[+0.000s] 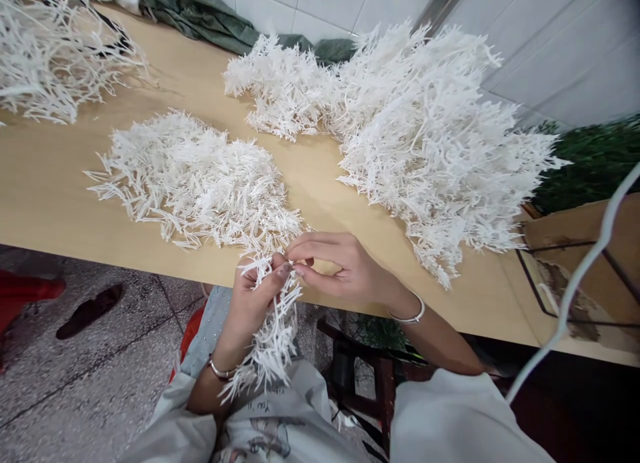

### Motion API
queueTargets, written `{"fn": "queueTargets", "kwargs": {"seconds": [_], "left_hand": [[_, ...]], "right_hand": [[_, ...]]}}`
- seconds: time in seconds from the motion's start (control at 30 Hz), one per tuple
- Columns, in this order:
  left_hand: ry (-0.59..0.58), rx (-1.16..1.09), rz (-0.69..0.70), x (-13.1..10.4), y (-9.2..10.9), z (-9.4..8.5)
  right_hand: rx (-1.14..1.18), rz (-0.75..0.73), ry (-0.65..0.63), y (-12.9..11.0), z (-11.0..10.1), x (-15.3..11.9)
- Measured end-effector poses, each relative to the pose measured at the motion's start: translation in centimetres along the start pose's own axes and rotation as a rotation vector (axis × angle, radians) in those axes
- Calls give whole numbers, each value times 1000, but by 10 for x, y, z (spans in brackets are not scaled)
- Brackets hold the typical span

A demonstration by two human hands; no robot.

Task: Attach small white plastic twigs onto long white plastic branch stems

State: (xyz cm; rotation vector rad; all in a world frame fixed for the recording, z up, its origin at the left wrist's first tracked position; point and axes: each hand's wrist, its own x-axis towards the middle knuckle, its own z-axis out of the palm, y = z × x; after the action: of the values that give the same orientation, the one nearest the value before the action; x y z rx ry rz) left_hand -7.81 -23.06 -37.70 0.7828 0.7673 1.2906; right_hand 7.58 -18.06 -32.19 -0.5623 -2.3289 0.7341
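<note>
My left hand (257, 291) is closed around a white artificial plant sprig (276, 346), whose feathery end hangs below it over my lap. A few white strands stick out above the thumb. Coming in from the right, my right hand (345, 268) has its thumb and forefinger pinched together close to the left thumb. What lies between those fingertips is too small to make out. Just beyond both hands, a pile of short white plastic sprigs (200, 176) lies on the tan table (320, 169).
A larger heap of white branches (430, 136) covers the back right, and loose white stems (45, 56) lie far left. Dark green cloth (200, 16) lies along the wall. A cardboard box (590, 249) and a hanging white cable (570, 296) are at right. A stool (385, 396) stands below.
</note>
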Motion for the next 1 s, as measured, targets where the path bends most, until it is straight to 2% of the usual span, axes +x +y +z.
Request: {"fn": "queueTargets", "kwargs": {"seconds": [0.13, 0.23, 0.33, 0.47, 0.57, 0.7, 0.77, 0.83, 0.87, 0.93, 1.0], "left_hand": [[29, 49, 27, 1, -3, 2], [25, 48, 18, 2, -2, 1], [-10, 61, 6, 3, -1, 0], [13, 102, 48, 3, 4, 2], [35, 130, 53, 5, 8, 6], [34, 106, -8, 7, 11, 7], [7, 83, -25, 4, 11, 5], [-61, 45, -52, -5, 9, 2], [-89, 29, -69, -10, 9, 0], [-40, 20, -73, -19, 8, -1], [52, 21, -51, -22, 9, 1]], "right_hand": [[-89, -3, 51, 0, 1, 0], [-198, -22, 31, -1, 2, -1], [-322, -78, 19, -2, 3, -1], [-453, -166, 76, -3, 5, 1], [-480, -166, 130, -4, 10, 2], [-480, -132, 169, -6, 19, 2], [-475, -102, 195, -4, 17, 1], [-460, -39, 285, 2, 7, 1], [-450, 8, 369, 6, -1, 1], [-403, 106, 558, 12, -18, 1], [-396, 148, 641, 15, -28, 2]]}}
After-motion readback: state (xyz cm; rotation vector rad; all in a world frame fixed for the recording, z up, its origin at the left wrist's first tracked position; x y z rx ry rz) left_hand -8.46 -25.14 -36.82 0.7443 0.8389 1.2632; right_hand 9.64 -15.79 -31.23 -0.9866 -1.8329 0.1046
